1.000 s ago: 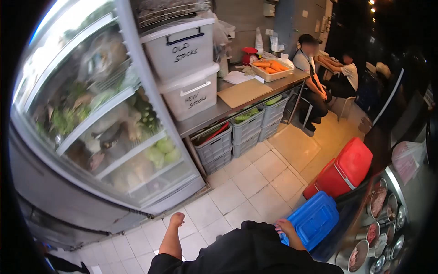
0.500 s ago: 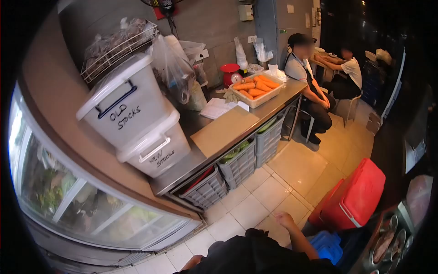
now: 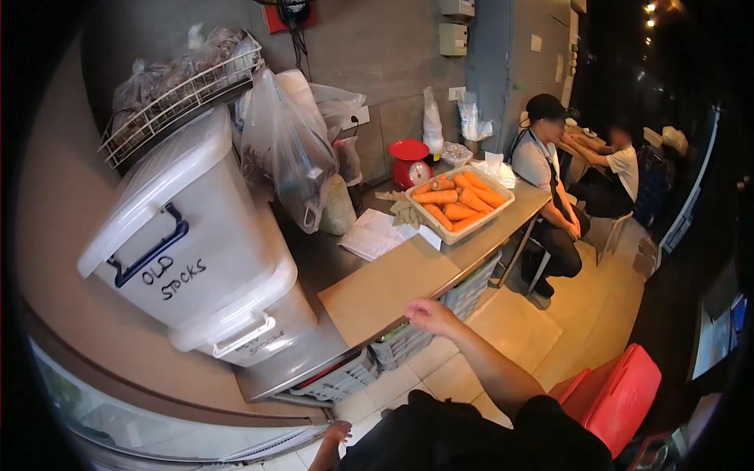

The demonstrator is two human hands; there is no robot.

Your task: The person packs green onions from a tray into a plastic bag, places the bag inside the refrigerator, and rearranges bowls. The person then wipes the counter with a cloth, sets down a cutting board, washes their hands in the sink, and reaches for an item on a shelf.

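Note:
My right hand [image 3: 428, 315] is raised at the front edge of the steel counter [image 3: 318, 365], by the brown board [image 3: 390, 290]; its fingers are curled loosely and I make out nothing in them. Low at the left, my left hand [image 3: 338, 431] hangs beside my body near the glass-fronted fridge [image 3: 149, 436], fingers partly bent. Behind the board lie white papers [image 3: 369, 234]. A tray of carrots [image 3: 463, 200] stands further along the counter, with a red scale [image 3: 411, 162] behind it.
Two white bins, the upper [image 3: 177, 243] marked OLD STOCKS, are stacked at the left. Grey crates [image 3: 342, 379] stand under the counter. A red cooler [image 3: 616, 396] is at the lower right. One person [image 3: 550, 188] sits beyond the counter, another person [image 3: 620, 169] behind.
The view has moved in toward the counter, and the bins and carrots look nearer. My right hand has risen to the counter's edge. The blue lid has left the view.

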